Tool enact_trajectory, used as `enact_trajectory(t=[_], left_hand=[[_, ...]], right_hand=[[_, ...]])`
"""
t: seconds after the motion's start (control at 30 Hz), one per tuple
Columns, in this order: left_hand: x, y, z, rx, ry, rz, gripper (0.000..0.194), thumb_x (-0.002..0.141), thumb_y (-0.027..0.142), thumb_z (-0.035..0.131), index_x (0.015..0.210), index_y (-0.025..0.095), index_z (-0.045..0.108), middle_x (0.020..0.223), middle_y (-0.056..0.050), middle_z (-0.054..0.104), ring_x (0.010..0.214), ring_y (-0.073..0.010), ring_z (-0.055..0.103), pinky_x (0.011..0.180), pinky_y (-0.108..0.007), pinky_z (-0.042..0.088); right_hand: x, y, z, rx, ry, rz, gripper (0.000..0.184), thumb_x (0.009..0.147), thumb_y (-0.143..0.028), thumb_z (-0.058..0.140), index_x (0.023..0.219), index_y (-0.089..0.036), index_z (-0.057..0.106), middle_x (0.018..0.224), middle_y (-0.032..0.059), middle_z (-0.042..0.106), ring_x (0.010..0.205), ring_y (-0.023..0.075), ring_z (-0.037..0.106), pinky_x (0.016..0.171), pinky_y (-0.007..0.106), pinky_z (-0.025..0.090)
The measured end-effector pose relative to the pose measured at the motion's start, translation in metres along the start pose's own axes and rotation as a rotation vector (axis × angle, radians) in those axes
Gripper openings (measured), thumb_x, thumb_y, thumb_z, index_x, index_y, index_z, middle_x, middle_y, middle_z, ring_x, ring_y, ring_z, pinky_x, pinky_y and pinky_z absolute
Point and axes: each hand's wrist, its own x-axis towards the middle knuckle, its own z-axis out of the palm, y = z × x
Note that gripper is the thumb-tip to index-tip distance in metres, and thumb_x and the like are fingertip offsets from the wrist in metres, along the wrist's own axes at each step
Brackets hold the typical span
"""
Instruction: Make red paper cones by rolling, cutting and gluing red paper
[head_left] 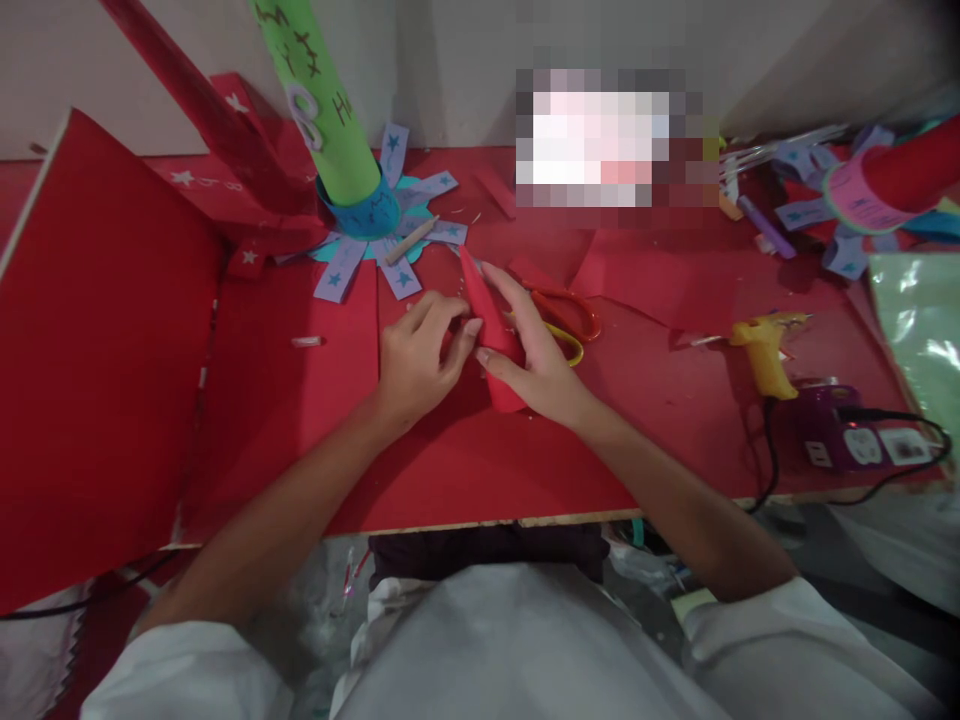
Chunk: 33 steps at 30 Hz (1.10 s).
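Observation:
A red paper cone (491,325) lies on the red table (480,480), its narrow tip pointing away from me. My right hand (541,362) wraps around the cone's right side, thumb across its front. At the cone's left edge, my left hand (426,352) has its thumb and fingertips bent together; whether they pinch the paper is hard to make out. Scissors with orange handles (576,312) lie just beyond my right hand, and a yellow scissor handle (568,343) shows beside it, partly hidden by the fingers.
A green paper tube (330,120) in a blue base with purple strips stands at the back left. Nearby is a red panel (97,370). A yellow glue gun (766,355) and a purple power socket box (847,430) with a black cord sit at right.

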Motion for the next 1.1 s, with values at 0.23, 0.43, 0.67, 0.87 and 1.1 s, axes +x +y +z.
enact_trajectory(t=[0.23, 0.43, 0.67, 0.87, 1.1], left_hand=[[0.0001, -0.005, 0.0015, -0.019, -0.032, 0.031, 0.021, 0.109, 0.033, 0.057, 0.098, 0.02, 0.068, 0.084, -0.004, 0.071, 0.073, -0.015, 0.064, 0.066, -0.029, 0.046], [0.0003, -0.0054, 0.001, 0.006, -0.015, 0.027, 0.023, 0.11, 0.03, 0.054, 0.097, 0.02, 0.07, 0.083, -0.003, 0.073, 0.072, -0.0149, 0.063, 0.066, -0.029, 0.046], [0.0006, -0.0065, 0.0017, -0.034, -0.027, 0.042, 0.017, 0.106, 0.033, 0.063, 0.097, 0.02, 0.068, 0.083, -0.003, 0.072, 0.072, -0.0143, 0.065, 0.066, -0.029, 0.046], [0.0012, -0.0058, 0.0019, -0.042, -0.041, 0.0, 0.017, 0.108, 0.029, 0.058, 0.096, 0.02, 0.068, 0.083, -0.003, 0.073, 0.075, -0.015, 0.066, 0.069, -0.029, 0.048], [0.0013, -0.0053, 0.0028, -0.01, 0.011, 0.004, 0.016, 0.107, 0.024, 0.056, 0.096, 0.02, 0.067, 0.087, -0.003, 0.074, 0.077, -0.0148, 0.067, 0.071, -0.028, 0.049]], right_hand=[[0.0039, 0.0, -0.0065, 0.07, -0.051, 0.028, 0.078, 0.096, -0.022, 0.059, 0.17, -0.028, 0.037, 0.18, 0.0015, 0.034, 0.168, 0.0272, 0.031, 0.139, 0.05, 0.03], [0.0052, -0.0006, -0.0083, 0.095, -0.087, 0.08, 0.081, 0.094, -0.021, 0.06, 0.171, -0.032, 0.036, 0.182, -0.0007, 0.031, 0.168, 0.026, 0.032, 0.138, 0.05, 0.033], [0.0042, 0.0012, -0.0085, 0.098, -0.062, 0.027, 0.078, 0.095, -0.019, 0.06, 0.169, -0.032, 0.04, 0.181, -0.0019, 0.033, 0.17, 0.0261, 0.028, 0.14, 0.047, 0.027], [0.0044, 0.0012, -0.0096, 0.052, -0.067, 0.051, 0.08, 0.094, -0.021, 0.06, 0.17, -0.032, 0.039, 0.18, -0.003, 0.034, 0.17, 0.0256, 0.027, 0.141, 0.047, 0.024], [0.0013, 0.0023, -0.0095, 0.028, -0.028, 0.118, 0.08, 0.095, -0.026, 0.061, 0.171, -0.032, 0.036, 0.18, -0.0002, 0.034, 0.168, 0.0304, 0.031, 0.137, 0.056, 0.033]])
